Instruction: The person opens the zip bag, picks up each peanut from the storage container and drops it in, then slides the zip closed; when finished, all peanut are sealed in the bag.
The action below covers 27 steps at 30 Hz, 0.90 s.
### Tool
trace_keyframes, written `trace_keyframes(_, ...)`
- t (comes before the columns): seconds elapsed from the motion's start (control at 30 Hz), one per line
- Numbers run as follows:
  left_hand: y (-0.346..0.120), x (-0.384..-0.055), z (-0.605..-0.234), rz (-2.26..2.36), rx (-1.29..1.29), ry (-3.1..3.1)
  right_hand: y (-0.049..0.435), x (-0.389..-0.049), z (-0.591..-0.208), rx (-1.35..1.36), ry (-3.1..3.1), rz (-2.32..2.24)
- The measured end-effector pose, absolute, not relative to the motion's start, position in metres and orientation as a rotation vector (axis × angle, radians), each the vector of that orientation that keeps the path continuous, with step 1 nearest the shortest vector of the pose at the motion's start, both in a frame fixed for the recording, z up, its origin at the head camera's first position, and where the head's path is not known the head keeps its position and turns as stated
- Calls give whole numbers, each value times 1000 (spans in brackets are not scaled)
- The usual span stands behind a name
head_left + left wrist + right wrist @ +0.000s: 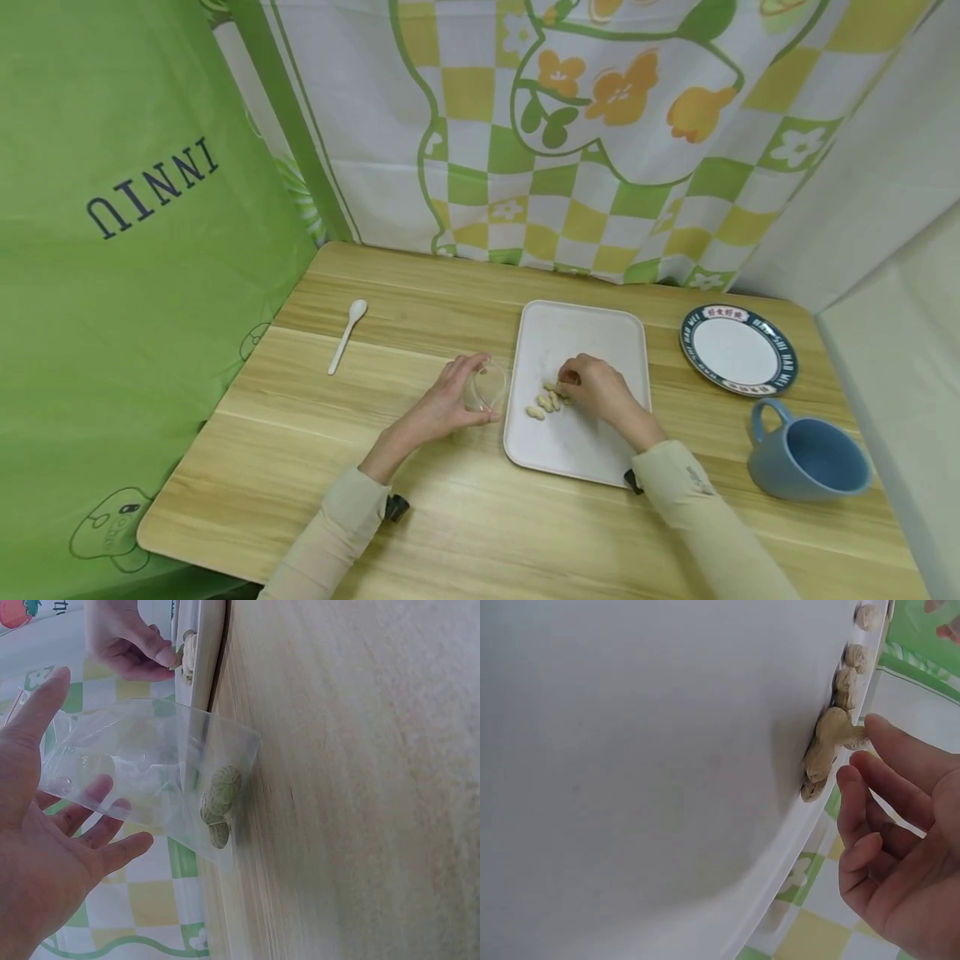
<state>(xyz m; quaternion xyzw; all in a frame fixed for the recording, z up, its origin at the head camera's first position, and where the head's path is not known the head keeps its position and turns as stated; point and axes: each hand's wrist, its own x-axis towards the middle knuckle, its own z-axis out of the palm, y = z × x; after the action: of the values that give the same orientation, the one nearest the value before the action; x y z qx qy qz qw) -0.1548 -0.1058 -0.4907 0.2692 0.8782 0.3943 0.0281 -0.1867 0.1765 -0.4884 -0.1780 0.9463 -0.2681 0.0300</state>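
Note:
My left hand (455,397) holds a clear plastic cup (491,386) on the wooden table, just left of a white tray (582,321). Thumb and fingers curve round its sides; in the left wrist view a few peanuts (220,795) lie at the bottom of the cup (161,746). Over the tray, my right hand (600,390) pinches a peanut (854,736) between thumb and index finger, its other fingers curled in. Several more peanuts (544,403) lie loose on the tray beside the fingertips, and the right hand partly covers some of them in the head view.
A white spoon (348,336) lies on the table at the left. To the right of the tray are a dark-rimmed white plate (738,350) and a blue mug (787,467). A checked curtain (570,200) hangs along the table's far edge, a green one (150,275) at the left.

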Motion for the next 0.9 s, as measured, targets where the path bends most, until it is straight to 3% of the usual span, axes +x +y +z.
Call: trace_keyframes(0.9, -104, -156, -491, 1221, 850, 2710, 172, -183, -480, -686, 2958, -913)
